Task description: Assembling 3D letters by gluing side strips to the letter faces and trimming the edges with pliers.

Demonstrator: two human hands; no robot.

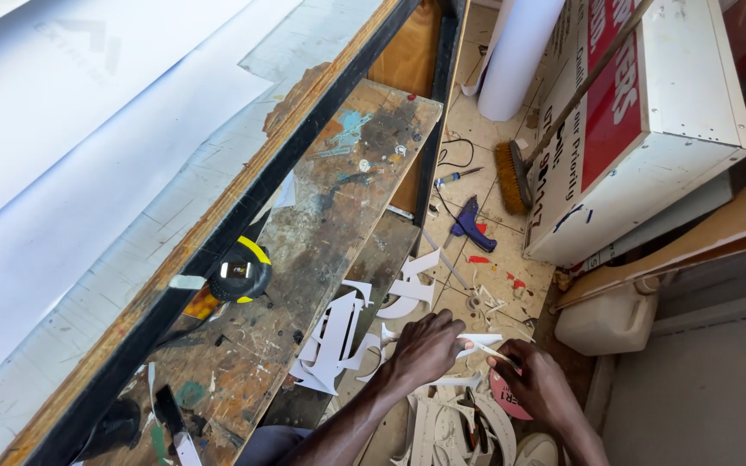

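My left hand (425, 349) and my right hand (539, 384) are low in the head view, above the floor beside a workbench. Both pinch a thin white cut-out piece (482, 343) between their fingertips. Just left of my left hand, several white cut-out letters (334, 336) lean against the edge of the paint-stained lower shelf (321, 233). More white cut shapes (455, 427) lie under my hands, and a round pink disc (505, 399) shows beneath my right hand.
A yellow and black tape measure (242, 273) rests on the shelf. White sheets (62, 155) cover the bench top. On the tiled floor are a blue glue gun (471, 226), a broom (513, 175), a white sign box (641, 121), a white roll (518, 52) and a white jug (606, 319).
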